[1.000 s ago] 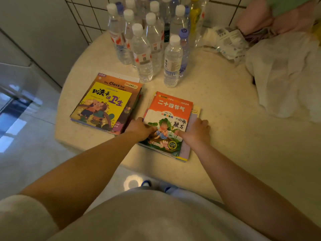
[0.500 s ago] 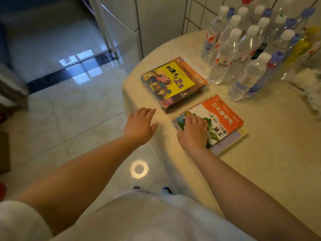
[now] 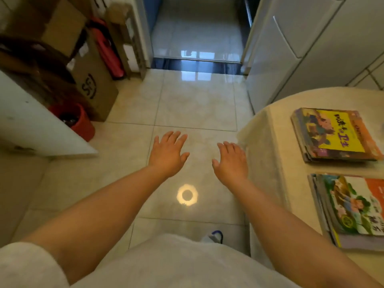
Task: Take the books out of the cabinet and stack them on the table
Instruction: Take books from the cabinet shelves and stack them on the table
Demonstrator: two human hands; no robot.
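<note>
Two stacks of books lie on the round cream table (image 3: 268,142) at the right. The far stack (image 3: 334,135) has a yellow cover on top. The near stack (image 3: 351,206) shows an orange and green cover and runs off the right edge. My left hand (image 3: 167,154) and my right hand (image 3: 230,161) hover over the tiled floor, left of the table, palms down, fingers spread, holding nothing. A white panel (image 3: 35,125) at the left may be a cabinet door; its inside is hidden.
Cardboard boxes (image 3: 93,86) and a red bucket (image 3: 78,119) stand at the left behind the white panel. A white appliance (image 3: 307,50) stands at the right rear beside a dark doorway (image 3: 197,30). Glossy tiled floor (image 3: 195,104) lies ahead.
Both hands left the orange book stack and now hang over the floor. My view has swung left, away from the table and bottles, toward the floor and boxes.
</note>
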